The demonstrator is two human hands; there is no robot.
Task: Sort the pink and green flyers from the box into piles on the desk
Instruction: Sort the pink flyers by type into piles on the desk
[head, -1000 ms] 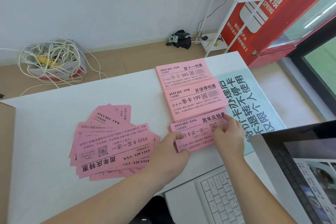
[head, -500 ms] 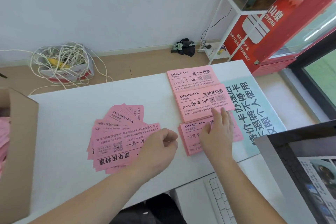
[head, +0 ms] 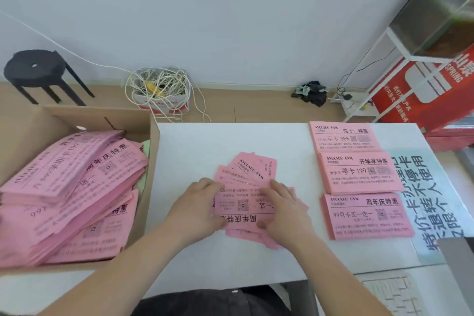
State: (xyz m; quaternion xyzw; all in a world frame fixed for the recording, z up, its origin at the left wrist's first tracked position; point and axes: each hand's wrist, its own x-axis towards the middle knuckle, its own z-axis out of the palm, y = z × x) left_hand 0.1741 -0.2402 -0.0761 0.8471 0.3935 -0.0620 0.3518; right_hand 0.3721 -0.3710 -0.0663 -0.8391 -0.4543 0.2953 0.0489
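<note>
Pink flyers (head: 245, 188) lie fanned mid-table (head: 205, 141). My right hand (head: 284, 210) has left the nearest sorted pile (head: 366, 215); it and my left hand (head: 202, 202) now press flat-fingered on the fan, gripping nothing. Judgement: next batch starts; box (head: 150, 161) remains full.

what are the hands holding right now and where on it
The loose fan of pink flyers: the left hand is at its left edge, whether gripping cannot be told; the right hand lies flat on its right side.
</note>
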